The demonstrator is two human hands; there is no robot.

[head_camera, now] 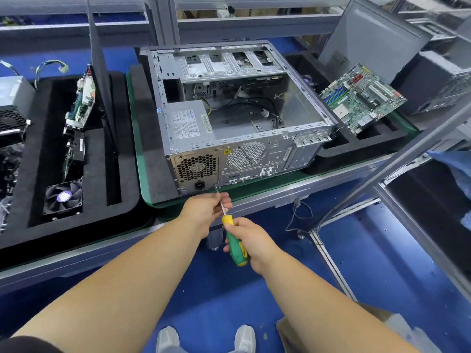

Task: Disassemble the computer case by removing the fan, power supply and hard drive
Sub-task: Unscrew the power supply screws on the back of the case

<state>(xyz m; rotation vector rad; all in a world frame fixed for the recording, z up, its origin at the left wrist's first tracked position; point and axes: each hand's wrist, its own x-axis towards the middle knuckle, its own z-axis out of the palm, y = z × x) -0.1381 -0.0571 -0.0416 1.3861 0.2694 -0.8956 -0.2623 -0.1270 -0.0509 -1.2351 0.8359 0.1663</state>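
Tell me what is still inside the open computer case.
Inside the computer case: the power supply in the near-left corner, loose black cables on the floor, and a drive cage at the far end. Its contents are hidden.

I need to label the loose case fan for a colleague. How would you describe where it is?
Left of the open computer case lies a black foam tray. The fan sits in its near end, the only square black frame with blades and a round purple hub.

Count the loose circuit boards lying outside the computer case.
2, perhaps more hidden: one circuit board leans in the foam tray right of the case; another stands in the left tray.
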